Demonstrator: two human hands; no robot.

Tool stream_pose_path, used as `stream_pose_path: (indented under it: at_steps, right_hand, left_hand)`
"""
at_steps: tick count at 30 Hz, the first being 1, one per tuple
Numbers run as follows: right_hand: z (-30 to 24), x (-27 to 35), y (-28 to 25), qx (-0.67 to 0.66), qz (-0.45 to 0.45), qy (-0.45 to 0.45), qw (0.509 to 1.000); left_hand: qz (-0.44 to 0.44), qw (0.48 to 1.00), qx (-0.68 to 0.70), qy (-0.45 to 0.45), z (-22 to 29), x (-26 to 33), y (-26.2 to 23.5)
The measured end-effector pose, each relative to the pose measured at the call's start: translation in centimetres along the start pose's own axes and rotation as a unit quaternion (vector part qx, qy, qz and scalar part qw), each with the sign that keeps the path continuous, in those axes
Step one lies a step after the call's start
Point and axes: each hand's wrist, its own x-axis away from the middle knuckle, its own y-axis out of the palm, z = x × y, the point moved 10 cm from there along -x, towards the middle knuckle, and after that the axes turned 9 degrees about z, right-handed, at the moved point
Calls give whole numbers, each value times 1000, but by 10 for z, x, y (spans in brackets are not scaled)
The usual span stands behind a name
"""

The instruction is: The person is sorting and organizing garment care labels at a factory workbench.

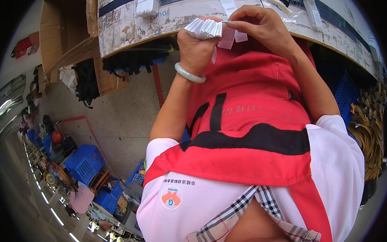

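Note:
My left hand, a pale bangle on its wrist, is closed around a thick bundle of white strips. Their folded or cut ends fan out above the fist. At the bundle's right side, the thumb and forefinger of my right hand pinch the end of a thin white strip. Between the two hands hang small translucent whitish pieces; whether they join the pinched strip, I cannot tell. Both hands are at the near edge of a worn, cardboard-covered table.
On the table lie a stack of white strips, a flat white band and another white bundle. An open cardboard box stands left. Blue crates are on the floor at left; brown strips hang at right.

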Motion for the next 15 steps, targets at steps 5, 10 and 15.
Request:
stream_pose_path:
  at_steps: [5,10,15]
  right_hand:
    - [3,1,-1,33,-3,3,999]
    - [2,1,2,-4,-3,14,1000]
    - [7,0,2,-8,-11,12,1000]
  left_hand:
    - [2,1000,0,-19,-4,2,0]
    - [6,999,-6,-31,-6,2,-2]
    - [-11,999,6,-50,-15,4,1]
